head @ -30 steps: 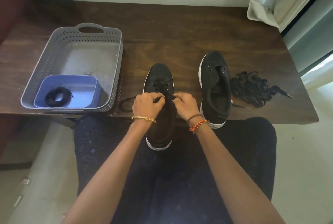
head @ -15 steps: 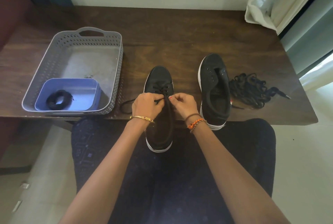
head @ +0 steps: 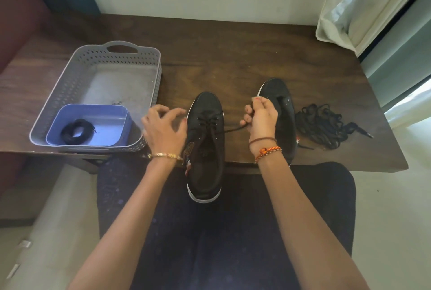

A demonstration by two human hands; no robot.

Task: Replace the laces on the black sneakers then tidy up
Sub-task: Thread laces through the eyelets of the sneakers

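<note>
The left hand [head: 164,130] hovers with fingers spread, holding nothing, left of the near sneaker [head: 205,147] overhanging the surface [head: 233,56]. The right hand [head: 261,119] pinches that sneaker's lace [head: 233,129], pulled taut rightward. The second sneaker [head: 283,112] and a loose lace pile [head: 324,126] lie right.

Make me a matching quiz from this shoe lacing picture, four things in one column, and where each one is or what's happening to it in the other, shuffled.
1. coiled lace
2. loose lace pile
3. blue tub
4. right hand

A. inside the grey basket
B. on the table, right of the sneakers
C. pulling a lace end sideways
D. in the blue tub

Pairs: 1-D, 2-B, 3-A, 4-C
</note>
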